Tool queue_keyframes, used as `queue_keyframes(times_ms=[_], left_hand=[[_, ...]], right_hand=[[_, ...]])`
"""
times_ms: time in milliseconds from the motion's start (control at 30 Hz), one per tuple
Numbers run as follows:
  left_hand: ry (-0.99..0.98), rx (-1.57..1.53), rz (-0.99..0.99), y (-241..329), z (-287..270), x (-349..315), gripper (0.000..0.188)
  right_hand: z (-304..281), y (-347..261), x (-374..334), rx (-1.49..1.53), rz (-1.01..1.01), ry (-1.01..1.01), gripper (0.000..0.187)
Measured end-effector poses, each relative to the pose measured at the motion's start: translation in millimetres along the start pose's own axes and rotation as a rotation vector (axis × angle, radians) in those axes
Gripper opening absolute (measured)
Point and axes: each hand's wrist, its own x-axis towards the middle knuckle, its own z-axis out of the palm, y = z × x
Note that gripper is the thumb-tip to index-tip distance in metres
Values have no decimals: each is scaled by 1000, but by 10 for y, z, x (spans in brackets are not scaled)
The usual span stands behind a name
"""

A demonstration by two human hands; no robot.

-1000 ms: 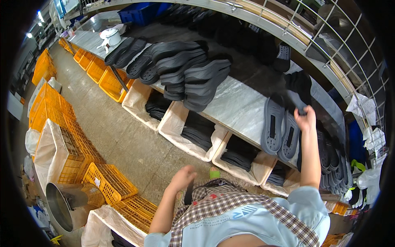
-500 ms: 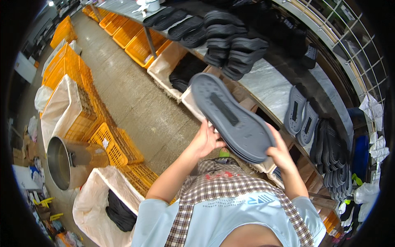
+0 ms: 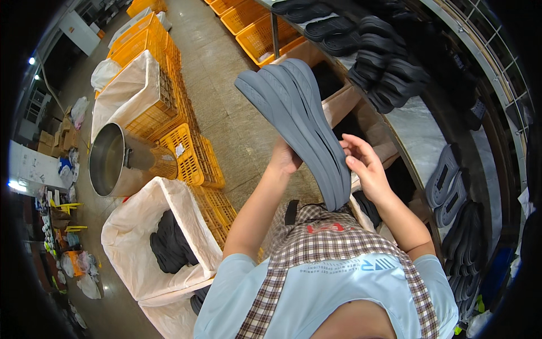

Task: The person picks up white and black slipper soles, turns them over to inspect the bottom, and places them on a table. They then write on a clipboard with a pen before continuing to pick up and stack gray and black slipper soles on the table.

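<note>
A stack of several grey shoe soles point(image 3: 293, 124) stands tilted on edge in front of my apron, its side walls facing me. My left hand point(image 3: 285, 158) grips the stack from its left side, with most of the fingers hidden behind the soles. At the right edge of the stack is my right hand point(image 3: 364, 166), fingers apart and slightly bent. Its fingertips are very close to the soles; whether they touch is unclear.
On the right, a metal-topped table point(image 3: 415, 127) bears black soles point(image 3: 389, 68) and a grey pair point(image 3: 446, 183). At left are orange crates point(image 3: 189, 152), a metal drum point(image 3: 116, 164) and a cloth-lined crate point(image 3: 127, 248) holding black pieces point(image 3: 169, 243).
The stack has turned from showing its flat top to showing its side edges. My right hand has come off its heel end and opened. The view has swung toward the left.
</note>
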Motion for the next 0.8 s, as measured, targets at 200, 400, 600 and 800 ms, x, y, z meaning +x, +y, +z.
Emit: queue_keyframes(times_ms=[200,400,600,800], left_hand=[[-82,109,51,56,40,-71,37],[-94,227,141,70,21,-103,46],[-140,423,294,234,360,-222,55],[-119,311,137,194,640,-399,51]], right_hand=[[105,-1,199,-223,18,-84,72],[156,41,222,-476,21,-117,107],[97,81,230,-611,-157,-124,103],[-210,197,692,-760,-810,-12,63]])
